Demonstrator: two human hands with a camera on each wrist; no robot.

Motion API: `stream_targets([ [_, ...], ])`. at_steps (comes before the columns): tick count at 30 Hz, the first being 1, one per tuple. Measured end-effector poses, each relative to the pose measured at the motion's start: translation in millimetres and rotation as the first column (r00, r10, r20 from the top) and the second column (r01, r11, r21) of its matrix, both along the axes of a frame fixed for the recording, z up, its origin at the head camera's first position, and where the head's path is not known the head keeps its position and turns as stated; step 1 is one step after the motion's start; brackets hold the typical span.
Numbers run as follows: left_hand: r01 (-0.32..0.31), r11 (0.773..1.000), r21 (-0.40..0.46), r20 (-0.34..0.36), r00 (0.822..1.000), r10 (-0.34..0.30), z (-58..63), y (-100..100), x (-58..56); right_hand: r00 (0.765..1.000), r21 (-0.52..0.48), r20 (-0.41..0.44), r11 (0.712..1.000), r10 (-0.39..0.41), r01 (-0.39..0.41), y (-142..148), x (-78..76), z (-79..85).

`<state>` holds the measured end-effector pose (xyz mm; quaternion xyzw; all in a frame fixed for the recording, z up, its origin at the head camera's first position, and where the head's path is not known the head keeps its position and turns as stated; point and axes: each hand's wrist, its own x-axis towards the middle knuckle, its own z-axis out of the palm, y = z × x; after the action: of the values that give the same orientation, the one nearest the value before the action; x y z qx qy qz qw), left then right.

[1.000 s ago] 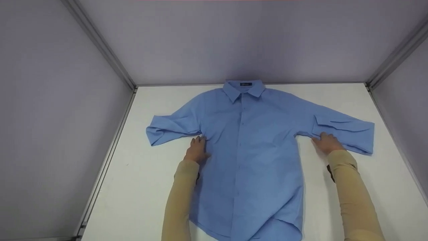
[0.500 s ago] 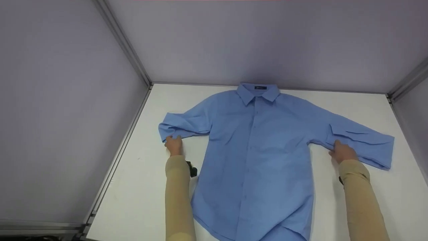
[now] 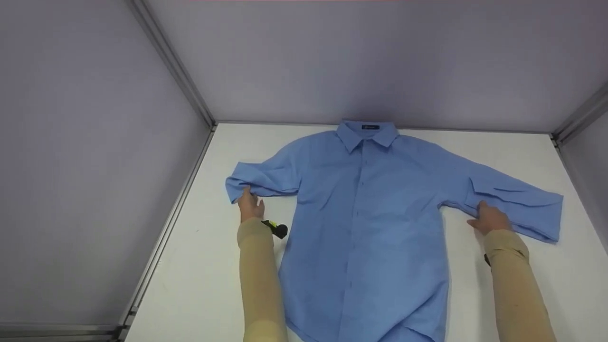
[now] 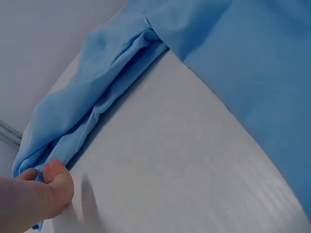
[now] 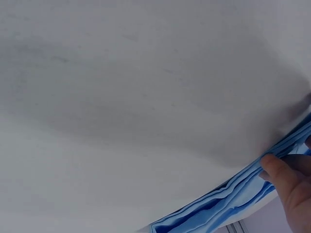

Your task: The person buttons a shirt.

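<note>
A light blue button-up shirt [image 3: 327, 223] lies front up on the white table, its collar at the far edge. Both sleeves are folded short. My left hand [image 3: 249, 205] is at the lower edge of the left-side sleeve [image 3: 275, 178]. In the left wrist view, that hand's thumb and fingers pinch the sleeve's end, blue cloth showing between them. My right hand [image 3: 491, 218] grips the lower edge of the right-side sleeve [image 3: 527, 199], fingers over the cloth. In the right wrist view, its thumb [image 5: 274, 167] lies against the stacked fabric layers. The other fingertips are partly hidden.
Grey panels [image 3: 361, 61] wall in the table [image 3: 190, 270] at the back and both sides. Metal rails run along the left corner. A dark wrist-worn device [image 3: 280, 231] sits beside my left cuff. The shirt's lower hem is creased at the right.
My left hand has moved from the shirt's side seam out to the left-side sleeve's end. My right hand stays at its sleeve. The head view has shifted, moving the scene rightward.
</note>
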<state>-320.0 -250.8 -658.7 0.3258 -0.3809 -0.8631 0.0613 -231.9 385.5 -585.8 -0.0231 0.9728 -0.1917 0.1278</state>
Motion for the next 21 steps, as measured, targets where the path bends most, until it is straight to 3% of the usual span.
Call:
stream_targets([
  [1, -0.077, 0.990, 0.114, -0.013, 0.997, 0.079, -4.1, -0.3, -2.9, 1.000, 0.000, 0.002, 1.000, -0.004, 0.004, -1.1, 0.2, -0.4],
  [4, -0.124, 0.989, 0.076, -0.041, 0.991, 0.127, -13.1, -3.7, -10.0, 1.000, 0.006, -0.002, 1.000, -0.012, 0.012, -3.2, 0.9, -0.3],
  [7, -0.259, 0.965, 0.041, -0.173, 0.949, 0.263, -29.2, -11.3, -16.4, 1.000, 0.001, -0.003, 1.000, -0.012, 0.012, -4.4, 1.3, 0.0],
  [10, -0.370, 0.929, -0.022, -0.233, 0.905, 0.355, -9.4, -7.0, -7.3, 1.000, -0.006, 0.006, 1.000, 0.001, -0.001, -4.6, 2.2, 0.0],
  [12, -0.357, 0.914, -0.194, -0.212, 0.925, 0.316, 29.2, 3.6, 7.0, 1.000, -0.007, 0.013, 1.000, 0.004, -0.004, -4.9, 2.7, 0.1],
  [13, -0.329, 0.898, -0.293, -0.195, 0.940, 0.281, 50.3, 8.9, 14.2, 1.000, -0.006, 0.016, 1.000, 0.006, -0.005, -4.8, 2.6, 0.2],
  [14, -0.291, 0.866, -0.406, -0.178, 0.955, 0.237, 71.4, 13.8, 22.3, 1.000, -0.004, 0.018, 1.000, 0.005, -0.005, -4.9, 2.7, 0.2],
  [15, -0.256, 0.814, -0.522, -0.179, 0.965, 0.189, 83.9, 15.2, 27.4, 1.000, -0.003, 0.018, 1.000, 0.006, -0.006, -4.8, 2.5, 0.1],
  [16, -0.204, 0.741, -0.640, -0.135, 0.979, 0.153, 101.8, 18.5, 34.1, 1.000, -0.004, 0.017, 1.000, 0.006, -0.006, -5.0, 2.4, 0.3],
  [17, -0.171, 0.663, -0.729, -0.123, 0.985, 0.119, 111.3, 18.1, 38.0, 1.000, -0.007, 0.019, 1.000, 0.005, -0.005, -4.8, 2.2, 0.8],
  [21, -0.057, 0.312, -0.948, -0.040, 0.997, 0.060, 136.3, 10.5, 48.4, 1.000, -0.011, 0.023, 1.000, 0.006, -0.006, -4.4, 1.2, 1.8],
])
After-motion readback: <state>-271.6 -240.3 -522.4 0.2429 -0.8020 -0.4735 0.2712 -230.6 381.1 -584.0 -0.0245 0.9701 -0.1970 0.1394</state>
